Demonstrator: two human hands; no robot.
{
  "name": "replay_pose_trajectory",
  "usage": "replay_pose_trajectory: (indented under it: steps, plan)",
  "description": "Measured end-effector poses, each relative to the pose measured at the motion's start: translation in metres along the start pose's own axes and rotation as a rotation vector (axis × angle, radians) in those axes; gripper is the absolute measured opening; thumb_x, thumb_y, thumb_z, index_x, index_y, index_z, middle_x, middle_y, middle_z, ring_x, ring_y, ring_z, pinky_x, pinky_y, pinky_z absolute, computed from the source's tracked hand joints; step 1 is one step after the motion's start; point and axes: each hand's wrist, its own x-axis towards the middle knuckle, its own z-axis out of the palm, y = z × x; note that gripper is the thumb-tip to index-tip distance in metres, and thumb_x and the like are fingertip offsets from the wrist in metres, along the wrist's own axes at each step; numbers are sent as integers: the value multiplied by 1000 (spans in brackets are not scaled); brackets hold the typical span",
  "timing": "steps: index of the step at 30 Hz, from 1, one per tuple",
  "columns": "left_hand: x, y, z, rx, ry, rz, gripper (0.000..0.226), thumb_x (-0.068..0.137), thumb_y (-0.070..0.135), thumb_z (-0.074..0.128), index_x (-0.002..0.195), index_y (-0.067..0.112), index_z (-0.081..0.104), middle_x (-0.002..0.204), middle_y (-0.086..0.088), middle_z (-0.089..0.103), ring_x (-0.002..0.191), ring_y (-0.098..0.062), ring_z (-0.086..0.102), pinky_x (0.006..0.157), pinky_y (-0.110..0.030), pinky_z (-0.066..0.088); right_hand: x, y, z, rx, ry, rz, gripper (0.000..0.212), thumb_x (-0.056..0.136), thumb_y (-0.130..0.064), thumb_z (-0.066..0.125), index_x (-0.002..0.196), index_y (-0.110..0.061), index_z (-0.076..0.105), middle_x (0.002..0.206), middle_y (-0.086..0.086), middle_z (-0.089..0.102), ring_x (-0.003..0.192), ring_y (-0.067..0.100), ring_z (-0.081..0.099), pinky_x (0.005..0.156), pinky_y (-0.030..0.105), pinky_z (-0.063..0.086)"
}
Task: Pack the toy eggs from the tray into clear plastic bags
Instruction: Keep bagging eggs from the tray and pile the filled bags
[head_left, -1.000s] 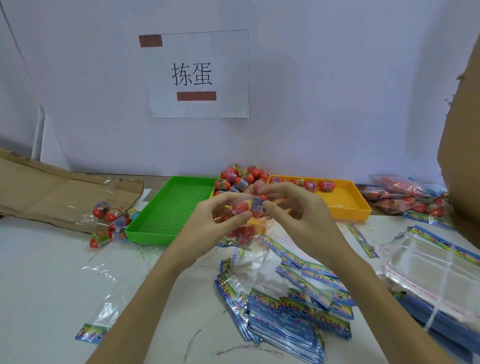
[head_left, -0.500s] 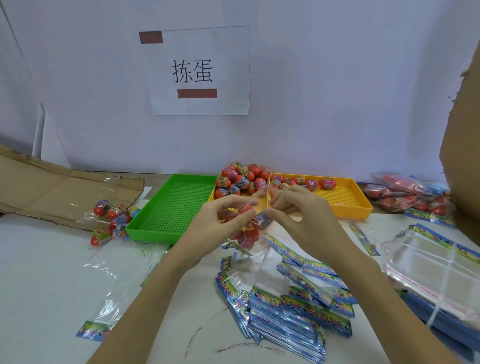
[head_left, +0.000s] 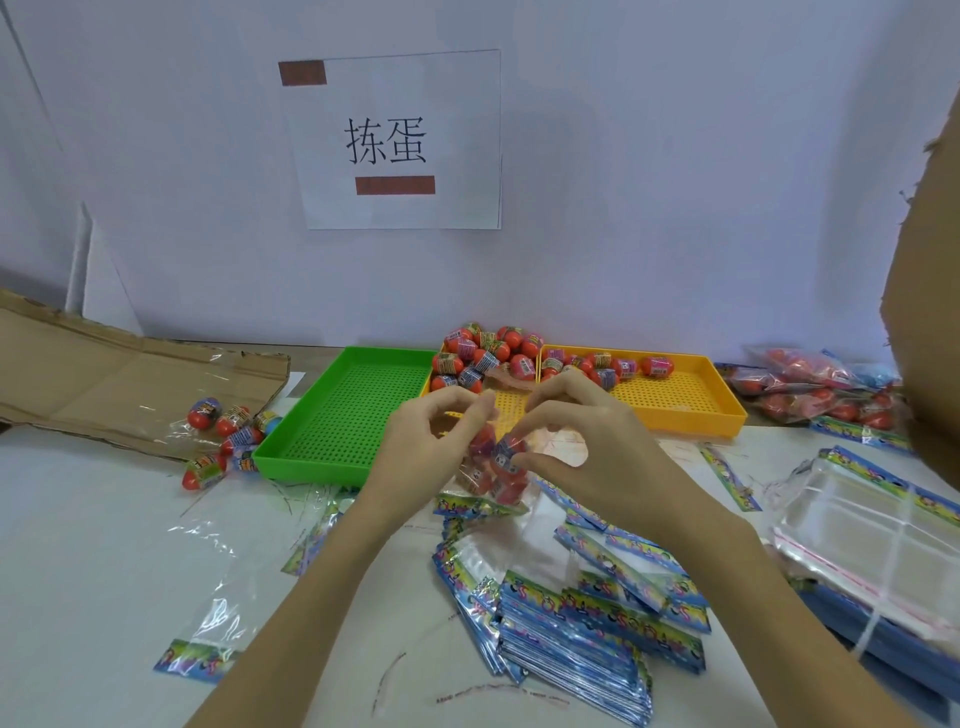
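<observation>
Between my hands hangs a clear plastic bag (head_left: 493, 475) holding several red toy eggs, just above the table in front of the trays. My left hand (head_left: 421, 457) pinches its top left edge. My right hand (head_left: 587, 452) pinches the bag at the right, thumb against a wrapped egg inside. Behind them, more red toy eggs (head_left: 485, 353) are heaped in the yellow tray (head_left: 685, 410). The green tray (head_left: 332, 421) to its left holds nothing.
A heap of bags with blue printed headers (head_left: 576, 639) lies near me. A stack of clear bags (head_left: 862, 535) sits at the right. Filled bags (head_left: 815, 389) lie at the back right, loose eggs (head_left: 223, 436) and flat cardboard (head_left: 104, 374) at the left.
Both hands have lowered the bag of eggs slightly toward the table. My fingers have shifted along the bag's top edge.
</observation>
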Motion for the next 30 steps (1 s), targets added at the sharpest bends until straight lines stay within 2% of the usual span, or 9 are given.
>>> replay_pose_trajectory:
  steps: [2,4,7,11,13,16,19,24,30]
  plan:
    - [1,0,-1,-9,43,34,10,101,22,71,99,14,77,90,-2,79,83,-18,78,76,-37,65,0,-3,1,-4,31,-54,13,95,-31,73,99,-19,78,107,-9,58,97,6,56,85,24,48]
    - [2,1,-1,-111,61,17,6,100,12,71,100,11,77,93,-4,80,86,-20,79,75,-37,65,1,-5,3,-2,87,-90,15,99,-27,68,97,-15,77,102,-7,61,90,8,58,80,27,51]
    - [2,5,-2,-256,97,-64,7,98,8,72,96,8,79,94,-8,80,82,-22,78,70,-29,62,3,-5,3,-27,193,-119,12,101,-12,65,102,-10,76,98,-3,66,83,11,62,74,26,53]
    - [1,11,-1,-393,64,-133,7,94,10,75,90,6,79,93,-15,79,80,-28,78,66,-30,61,2,-7,2,-27,359,-68,18,100,-7,67,115,-13,74,96,-6,73,83,8,68,74,25,56]
    - [-1,13,1,-346,32,-66,8,96,10,73,91,5,77,92,-14,79,82,-29,78,70,-32,62,1,-12,5,-73,400,-53,16,99,-12,68,114,-15,74,97,-5,72,85,12,67,77,33,56]
    - [-5,14,5,-222,9,67,7,99,10,71,96,7,77,87,-11,78,80,-27,79,77,-38,64,0,-23,15,-156,442,-32,10,98,-25,71,106,-22,75,100,-6,70,94,17,66,87,45,47]
    - [-7,15,10,-103,9,171,7,99,12,72,101,12,79,81,-2,79,76,-19,79,73,-30,62,-1,-30,20,-204,526,-28,8,96,-28,74,103,-25,76,100,-8,70,99,18,65,97,48,40]
    - [-9,16,11,-62,20,200,8,99,14,74,102,14,81,83,1,80,76,-17,78,76,-28,62,0,-28,20,-178,556,-48,14,96,-22,75,110,-19,74,96,-8,71,95,18,67,95,39,41]
    - [-9,17,11,-35,40,210,13,98,9,74,102,18,82,84,4,81,77,-15,80,78,-34,64,-2,-26,21,-164,572,-8,9,95,-17,76,100,-13,70,92,-3,69,87,21,65,85,35,45]
